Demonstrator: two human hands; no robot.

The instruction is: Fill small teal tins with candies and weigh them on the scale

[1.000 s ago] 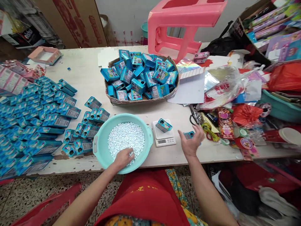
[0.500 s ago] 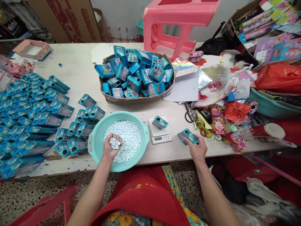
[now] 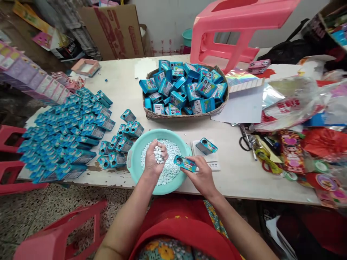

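Note:
Cupped over the turquoise basin (image 3: 131, 159), my left hand (image 3: 155, 159) is closed around a handful of small white candies (image 3: 158, 154). More loose white candies (image 3: 169, 175) fill the bottom of the basin. My right hand (image 3: 200, 175) grips a small blue candy box (image 3: 185, 163) by its end, over the basin's right side. The box has a round dark hole in its top. Just behind that hand, another blue box (image 3: 206, 146) rests on a white kitchen scale (image 3: 214, 157), partly hidden by my fingers.
An oval basket (image 3: 184, 116) heaped with blue boxes stands behind the basin. Rows of blue boxes (image 3: 67, 141) cover the table's left. A pink stool (image 3: 233, 29) sits at the back. Scissors (image 3: 245, 139), wrappers and plastic bags (image 3: 287, 104) crowd the right.
My right hand has brought its blue box leftward, from right of the scale to over the basin. My left hand still holds candies, lifted slightly. The camera view has turned left.

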